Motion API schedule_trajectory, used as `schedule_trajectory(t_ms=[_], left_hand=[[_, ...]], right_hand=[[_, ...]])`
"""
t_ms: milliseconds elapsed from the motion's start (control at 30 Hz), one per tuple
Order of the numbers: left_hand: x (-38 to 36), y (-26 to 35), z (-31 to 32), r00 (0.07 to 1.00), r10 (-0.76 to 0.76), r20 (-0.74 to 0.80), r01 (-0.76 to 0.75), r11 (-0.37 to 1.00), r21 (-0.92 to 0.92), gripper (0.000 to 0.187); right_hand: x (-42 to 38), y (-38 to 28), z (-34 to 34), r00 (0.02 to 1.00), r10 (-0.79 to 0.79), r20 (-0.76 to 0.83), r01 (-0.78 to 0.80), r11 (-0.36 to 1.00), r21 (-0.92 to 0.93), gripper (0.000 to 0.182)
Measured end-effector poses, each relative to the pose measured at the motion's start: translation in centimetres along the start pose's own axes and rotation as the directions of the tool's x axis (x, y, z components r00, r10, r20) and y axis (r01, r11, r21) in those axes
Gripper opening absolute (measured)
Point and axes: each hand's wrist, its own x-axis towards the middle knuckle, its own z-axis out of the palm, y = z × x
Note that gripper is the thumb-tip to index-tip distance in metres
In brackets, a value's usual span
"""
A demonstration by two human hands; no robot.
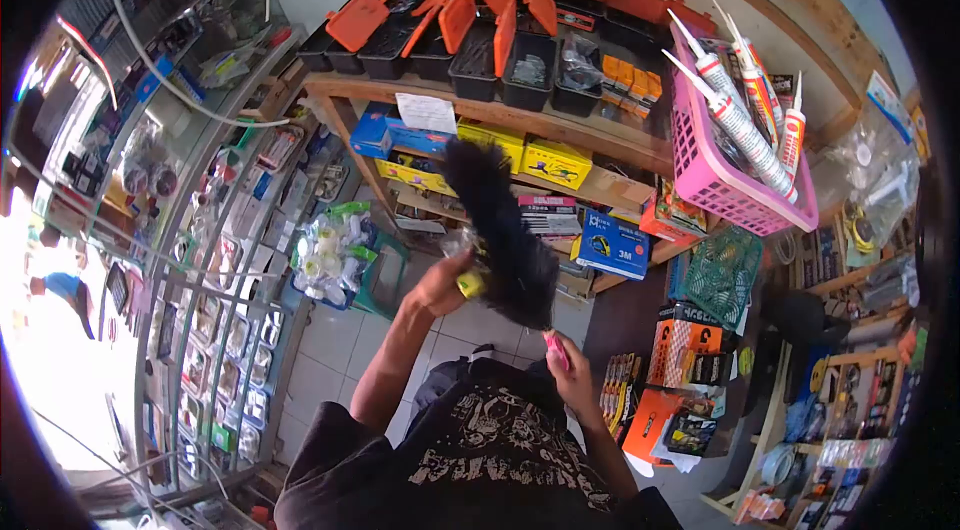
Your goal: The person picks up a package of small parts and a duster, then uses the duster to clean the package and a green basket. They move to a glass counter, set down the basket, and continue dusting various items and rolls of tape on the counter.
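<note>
— Black and fluffy, that long feather duster (500, 230) stands upright in front of the wooden shelf (560, 125). Who has it?

— The left hand (443, 282) is clenched around its yellow handle (470, 284), just under the plume.

— And the other?

— The right hand (570, 370) pinches a small pink object (556, 350) near the duster's lower end; I can't tell what it is.

— So which step is this?

— Dusting the stock, I'd judge, with the plume level with the yellow cardboard boxes (540, 158) and the blue box (612, 245).

— What does the next pass need?

— Probably a light sweep along the shelf, keeping clear of the pink plastic basket of sealant tubes (700, 175) perched at its edge.
</note>
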Motion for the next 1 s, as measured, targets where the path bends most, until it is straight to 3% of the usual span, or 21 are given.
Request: schedule_trajectory(t_ms=[100,167,200,233,300,367,433,467,533,567,633,667,700,733,767,800,833,900,933,967,1000], left_hand=[[-1.8,0.5,2.5,0.996,-0.071,-0.047,0.072,0.997,0.016,0.04],[-2.2,2.5,3.1,0.989,0.1,-0.104,-0.114,0.984,-0.136,0.045],[-2.1,3.8,1.0,0.974,0.179,0.141,-0.139,0.957,-0.253,0.048],[-2.9,5.1,1.2,0.971,0.196,0.139,-0.156,0.954,-0.256,0.048],[-4.6,7.1,2.4,0.976,0.212,-0.051,-0.217,0.967,-0.133,0.049],[-4.1,5.6,-0.6,0.979,0.205,0.022,-0.199,0.969,-0.148,0.048],[-3.1,2.0,-2.5,0.987,0.051,0.152,-0.028,0.988,-0.15,0.046],[-3.1,0.7,-1.0,0.987,0.047,0.156,-0.023,0.988,-0.152,0.046],[-3.3,-0.7,2.2,0.982,0.155,-0.106,-0.137,0.978,0.16,0.044],[-3.6,0.2,3.2,0.982,0.157,-0.102,-0.139,0.977,0.162,0.044],[-4.3,3.1,4.0,0.972,0.132,-0.195,-0.156,0.981,-0.112,0.041],[-4.3,4.3,2.0,0.972,0.189,0.139,-0.152,0.959,-0.238,0.041],[-4.0,5.0,0.4,0.97,0.201,0.139,-0.164,0.957,-0.238,0.041],[-4.2,5.9,0.6,0.945,0.328,0.001,-0.325,0.937,0.126,0.041],[-4.5,6.4,0.8,0.872,0.481,-0.091,-0.382,0.785,0.488,0.041],[-5.1,6.7,1.0,0.908,0.416,-0.054,-0.381,0.871,0.309,0.041],[-5.1,6.1,0.8,0.907,0.418,-0.06,-0.381,0.871,0.311,0.041],[-4.3,3.3,0.6,0.976,0.212,0.055,-0.204,0.971,-0.125,0.042],[-3.6,1.0,1.1,0.977,0.135,-0.165,-0.148,0.986,-0.073,0.044],[-3.7,0.3,2.8,0.979,0.125,-0.16,-0.139,0.987,-0.076,0.044],[-4.2,-0.1,4.4,0.976,0.148,-0.162,-0.111,0.97,0.218,0.043]], right_hand=[[1.3,-1.8,0.2,1.0,0.009,0.026,-0.011,0.998,0.064,0.036],[1.5,-2.3,-0.2,0.995,-0.027,0.094,0.031,0.999,-0.033,0.036],[1.2,-1.8,-0.4,0.994,-0.033,0.105,0.037,0.999,-0.037,0.036],[0.4,-0.7,-0.7,0.992,-0.047,0.114,0.051,0.998,-0.033,0.036],[-0.3,0.0,-1.3,0.987,-0.068,0.147,0.074,0.996,-0.04,0.036],[-0.6,-0.1,-1.5,0.988,-0.023,0.156,0.03,0.999,-0.038,0.035],[0.8,-0.7,-0.5,0.986,-0.057,0.155,0.059,0.998,-0.008,0.035],[1.6,-1.9,-0.1,0.985,-0.056,0.163,0.055,0.998,0.01,0.035],[3.0,-3.3,0.5,0.982,-0.071,0.173,0.066,0.997,0.035,0.03],[3.0,-3.3,0.4,0.982,-0.075,0.171,0.071,0.997,0.035,0.03],[2.6,-3.1,0.2,0.982,-0.069,0.174,0.068,0.998,0.012,0.031],[2.0,-2.3,-0.3,0.981,-0.075,0.178,0.075,0.997,0.011,0.031],[1.3,-1.0,-0.9,0.979,-0.076,0.19,0.08,0.997,-0.012,0.032],[0.8,-0.5,-1.3,0.976,-0.074,0.206,0.083,0.996,-0.035,0.032],[0.4,-0.1,-1.4,0.972,-0.076,0.221,0.086,0.996,-0.036,0.032],[0.0,0.3,-1.4,0.976,-0.051,0.212,0.057,0.998,-0.023,0.032],[-0.2,0.4,-1.3,0.98,-0.025,0.198,0.027,1.0,-0.007,0.031],[0.7,0.6,-0.6,0.981,0.003,0.196,-0.01,0.999,0.035,0.031],[1.4,0.4,-0.4,0.981,0.028,0.193,-0.043,0.996,0.072,0.031],[1.9,-0.2,-0.1,0.982,0.033,0.184,-0.047,0.996,0.071,0.031],[2.6,-0.9,0.2,0.986,0.023,0.168,-0.038,0.995,0.087,0.031]])
